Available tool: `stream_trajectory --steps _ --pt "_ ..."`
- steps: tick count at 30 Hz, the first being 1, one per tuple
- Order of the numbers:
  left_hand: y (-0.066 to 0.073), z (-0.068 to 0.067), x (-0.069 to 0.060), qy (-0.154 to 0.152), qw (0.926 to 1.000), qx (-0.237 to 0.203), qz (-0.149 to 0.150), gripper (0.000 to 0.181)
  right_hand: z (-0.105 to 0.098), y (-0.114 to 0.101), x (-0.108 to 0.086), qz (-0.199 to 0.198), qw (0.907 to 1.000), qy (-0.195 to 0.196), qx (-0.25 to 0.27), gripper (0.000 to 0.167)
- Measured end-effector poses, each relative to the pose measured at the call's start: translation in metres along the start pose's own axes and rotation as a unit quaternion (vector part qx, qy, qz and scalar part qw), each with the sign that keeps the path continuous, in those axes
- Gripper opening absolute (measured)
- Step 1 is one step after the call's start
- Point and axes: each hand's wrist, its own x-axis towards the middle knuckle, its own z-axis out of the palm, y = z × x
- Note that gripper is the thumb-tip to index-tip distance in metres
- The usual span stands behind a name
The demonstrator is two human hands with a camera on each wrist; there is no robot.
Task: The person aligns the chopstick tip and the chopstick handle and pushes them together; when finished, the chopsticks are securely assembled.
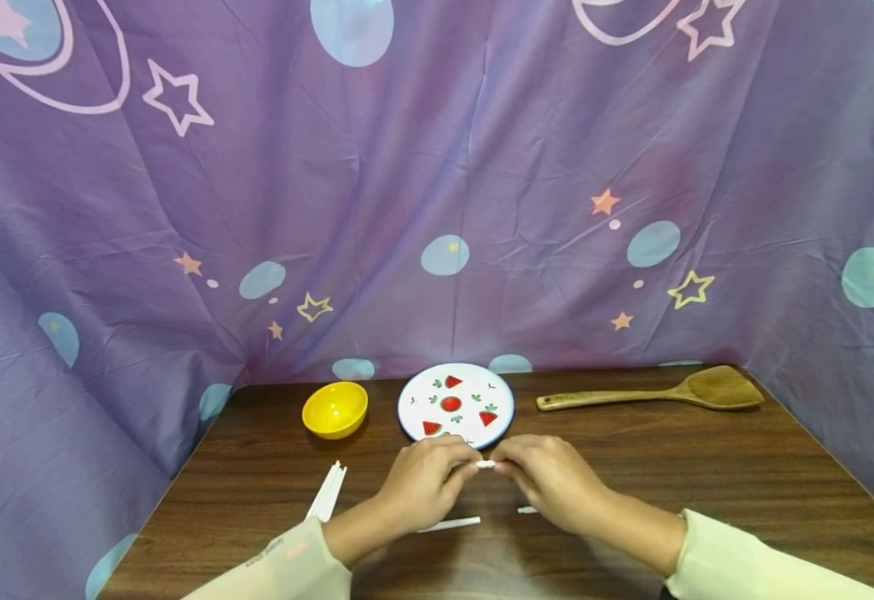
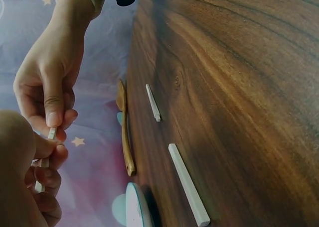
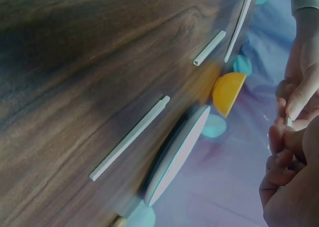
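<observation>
Above the middle of the table, my left hand [image 1: 425,482] and right hand [image 1: 556,483] meet fingertip to fingertip. Both pinch a thin white stick [image 1: 486,464] between thumb and fingers. Most of it is hidden by the fingers, so I cannot tell whether it is one piece or two joined end to end. In the left wrist view, part of the white stick [image 2: 45,163] shows along the left hand's curled fingers. Beneath the hands lie two loose white sticks: one [image 1: 449,524] by the left hand, another [image 3: 130,139], with a narrower stepped end, under the right hand.
A bundle of white sticks [image 1: 327,492] lies left of the left hand, partly behind the sleeve. Farther back stand a yellow bowl [image 1: 335,410] and a white plate [image 1: 417,407] with watermelon pictures. A wooden spatula [image 1: 631,396] lies at the back right, before a purple curtain [image 1: 526,275].
</observation>
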Motion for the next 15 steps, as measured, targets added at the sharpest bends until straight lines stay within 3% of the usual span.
stream_trajectory --steps 15 --pt "0.0006 0.0022 -0.0017 0.037 0.9988 0.009 0.030 0.005 0.0060 -0.0059 0.0010 0.009 0.9996 0.022 -0.017 0.010"
